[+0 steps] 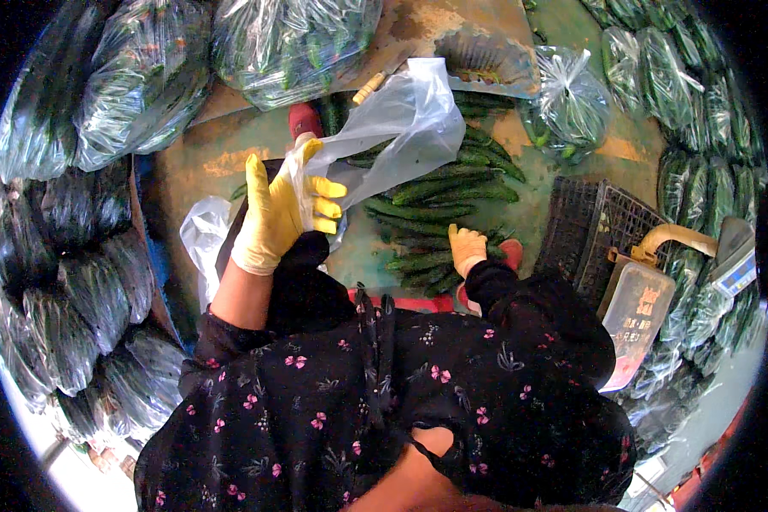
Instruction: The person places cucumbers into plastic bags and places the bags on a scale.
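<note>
A clear plastic bag [418,115] hangs from my left hand [277,205], which wears a yellow glove. Its film runs between the raised, partly spread fingers, and the bag stretches away to the right over the floor. Long green cucumbers [439,192] lie in a loose pile before me, partly under the bag. Down at the pile's near right side is my right hand [468,249], in a yellowish glove. Its fingers curl around the end of a cucumber [439,241]; their tips are partly hidden.
Filled bags of cucumbers [294,47] stand at the far side, with stacked bags [102,290] along the left. A single filled bag [567,107] sits far right. Nearer are a black crate [593,226] and a clear plastic box [636,316]. A wooden-handled tool [369,88] lies on cardboard [401,34].
</note>
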`<state>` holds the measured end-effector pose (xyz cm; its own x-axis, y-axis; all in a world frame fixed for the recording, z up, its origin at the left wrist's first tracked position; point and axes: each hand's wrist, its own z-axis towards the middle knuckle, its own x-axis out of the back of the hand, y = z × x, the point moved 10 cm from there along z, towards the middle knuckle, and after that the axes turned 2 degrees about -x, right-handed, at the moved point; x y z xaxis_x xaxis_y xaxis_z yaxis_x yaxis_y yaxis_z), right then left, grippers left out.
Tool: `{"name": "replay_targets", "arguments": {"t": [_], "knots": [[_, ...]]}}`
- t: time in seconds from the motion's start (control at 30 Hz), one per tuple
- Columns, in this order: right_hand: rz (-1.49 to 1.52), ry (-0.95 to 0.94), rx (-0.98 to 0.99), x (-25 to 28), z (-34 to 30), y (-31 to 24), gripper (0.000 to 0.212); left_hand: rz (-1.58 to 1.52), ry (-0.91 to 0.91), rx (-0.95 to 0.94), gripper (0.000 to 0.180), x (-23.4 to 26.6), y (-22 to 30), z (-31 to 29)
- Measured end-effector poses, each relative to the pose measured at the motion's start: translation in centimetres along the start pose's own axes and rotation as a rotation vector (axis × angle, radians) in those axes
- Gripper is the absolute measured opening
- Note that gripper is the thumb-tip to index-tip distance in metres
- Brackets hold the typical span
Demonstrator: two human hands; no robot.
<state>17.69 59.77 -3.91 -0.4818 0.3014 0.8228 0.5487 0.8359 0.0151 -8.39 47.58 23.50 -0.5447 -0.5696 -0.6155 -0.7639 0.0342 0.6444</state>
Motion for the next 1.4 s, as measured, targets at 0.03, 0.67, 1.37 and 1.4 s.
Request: {"name": "replay_targets", "arguments": {"t": [0.03, 0.67, 1.37, 1.4], "knots": [[0.043, -0.029, 0.032, 0.2, 0.1, 0.1, 0.051, 0.029, 0.0, -0.012, 0.108, 0.0, 0.1, 0.1], [2.09, 0.42, 0.871, 40.4, -19.9, 11.0, 0.064, 0.312, -0.467, -0.029, 0.125, -17.9, 1.0, -7.6], [0.707, 0.648, 0.03, 36.6, -34.3, 15.8, 0.064, 0.172, -0.645, -0.082, 0.102, -28.1, 4.3, -13.9], [0.728, 0.694, -0.057, 37.0, -37.4, 17.3, 0.061, 0.233, -0.612, -0.096, 0.103, -30.5, 4.1, -13.5]]}}
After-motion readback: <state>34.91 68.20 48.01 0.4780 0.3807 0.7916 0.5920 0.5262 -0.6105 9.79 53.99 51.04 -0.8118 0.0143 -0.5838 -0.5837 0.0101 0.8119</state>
